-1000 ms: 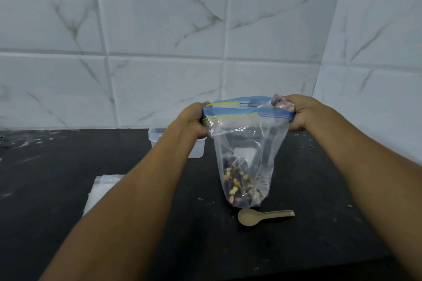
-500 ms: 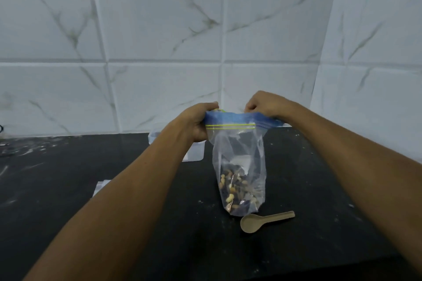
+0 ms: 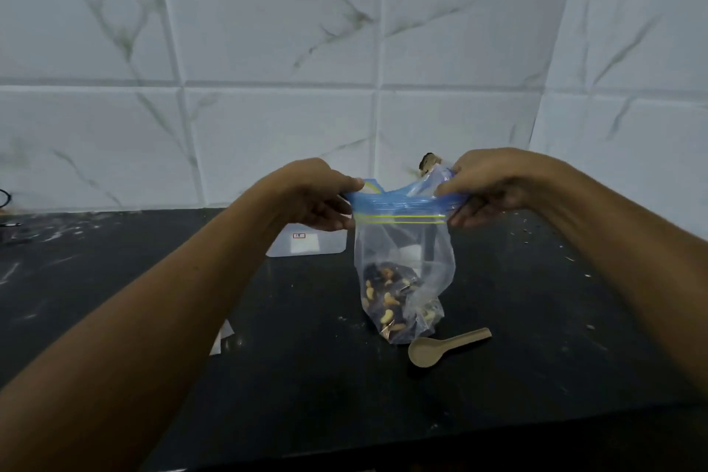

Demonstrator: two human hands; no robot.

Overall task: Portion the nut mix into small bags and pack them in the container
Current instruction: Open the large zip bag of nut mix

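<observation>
A clear zip bag (image 3: 402, 261) with a blue and yellow seal strip stands on the black counter (image 3: 314, 376), holding nut mix (image 3: 390, 303) at its bottom. My left hand (image 3: 318, 199) pinches the strip's left end. The right end is pinched by my right hand (image 3: 486, 186), and the strip is stretched flat between them. A clear plastic container (image 3: 306, 243) sits behind my left hand, partly hidden. Behind the bag's top, against the wall, something with nuts in it (image 3: 429, 163) peeks out.
A tan plastic spoon (image 3: 440, 347) lies on the counter just right of the bag's base. A corner of flat clear bags (image 3: 226, 337) shows from under my left forearm. White marble tiles (image 3: 268, 88) close the back and right. Crumbs dot the counter at right.
My right hand slid right along the seal strip, from near the middle to the bag's right end. The strip is now pulled straight and flat. The bag stays standing on the counter.
</observation>
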